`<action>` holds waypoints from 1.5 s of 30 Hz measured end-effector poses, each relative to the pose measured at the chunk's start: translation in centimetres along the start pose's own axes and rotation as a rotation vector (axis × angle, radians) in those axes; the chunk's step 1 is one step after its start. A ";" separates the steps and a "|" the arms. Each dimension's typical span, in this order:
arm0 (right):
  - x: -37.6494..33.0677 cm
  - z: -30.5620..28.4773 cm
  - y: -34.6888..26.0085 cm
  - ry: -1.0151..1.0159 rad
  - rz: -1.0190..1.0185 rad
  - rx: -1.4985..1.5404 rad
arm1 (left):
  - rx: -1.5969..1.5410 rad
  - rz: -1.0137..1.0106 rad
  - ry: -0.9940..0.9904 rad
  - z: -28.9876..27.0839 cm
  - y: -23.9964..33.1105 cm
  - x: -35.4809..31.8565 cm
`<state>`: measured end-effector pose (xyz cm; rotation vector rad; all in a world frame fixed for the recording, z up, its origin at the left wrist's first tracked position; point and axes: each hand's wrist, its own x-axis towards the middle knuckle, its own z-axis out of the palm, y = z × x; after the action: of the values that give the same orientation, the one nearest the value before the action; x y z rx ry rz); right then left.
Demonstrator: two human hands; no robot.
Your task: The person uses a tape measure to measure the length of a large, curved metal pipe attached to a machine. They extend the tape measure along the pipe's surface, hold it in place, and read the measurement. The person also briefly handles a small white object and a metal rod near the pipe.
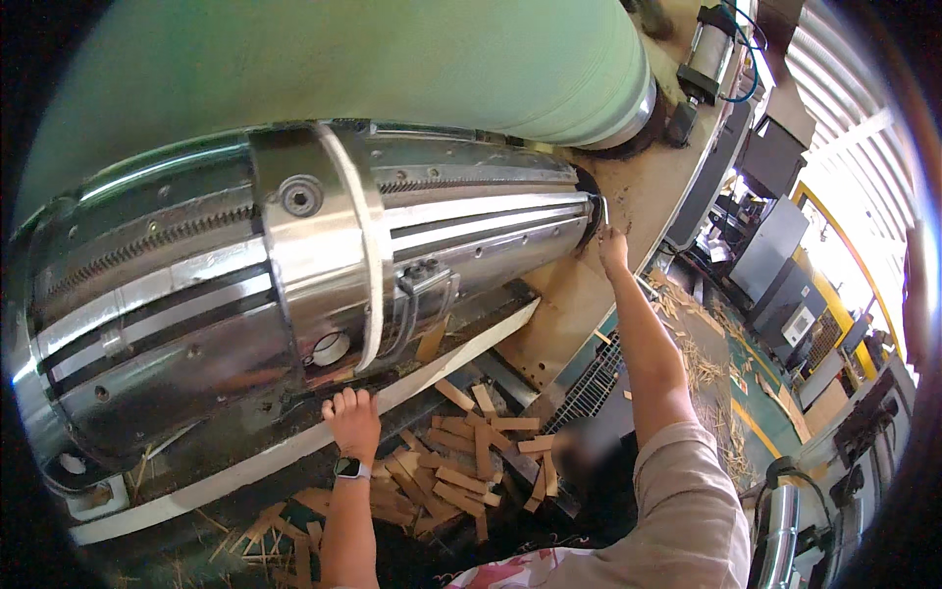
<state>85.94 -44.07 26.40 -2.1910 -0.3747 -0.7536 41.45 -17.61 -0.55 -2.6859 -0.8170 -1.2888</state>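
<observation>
My right hand [614, 252] reaches far forward, closed around a bent silver hex key [603, 209] at the right end of a big metal cylinder [491, 242]. The key's tip is hidden against the end of the cylinder. My left hand [353, 420] rests on the pale beam [422, 378] below the cylinder, its fingers laid over the edge and holding nothing. On that wrist is a watch [349, 467]. Around the cylinder runs a polished metal ring [314, 236] with a socket-head bolt and a white strip [365, 226]. A small clamp block [424, 277] sits right of the ring.
Above lies a large pale green roller [392, 59]. Loose cardboard strips [461, 461] are heaped below the beam, with a black grate [594, 383] beside them. Scraps litter the floor [711, 383] at right. Beyond stand grey cabinets [770, 250] and a yellow frame [834, 236].
</observation>
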 end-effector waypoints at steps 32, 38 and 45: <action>3.2 2.0 1.7 0.164 0.234 0.183 | -0.029 0.063 0.093 -0.8 0.1 0.2; -7.5 -3.5 3.7 0.107 0.024 -0.052 | -0.088 0.017 -0.075 -0.7 0.5 -0.2; -21.1 -7.1 12.5 -0.316 -0.011 -0.115 | -0.076 0.061 -0.086 -0.9 0.6 0.0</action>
<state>72.67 -58.14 9.76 -2.4243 -0.5125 -0.4412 41.05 -18.38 0.15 -2.8195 -0.7019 -1.2232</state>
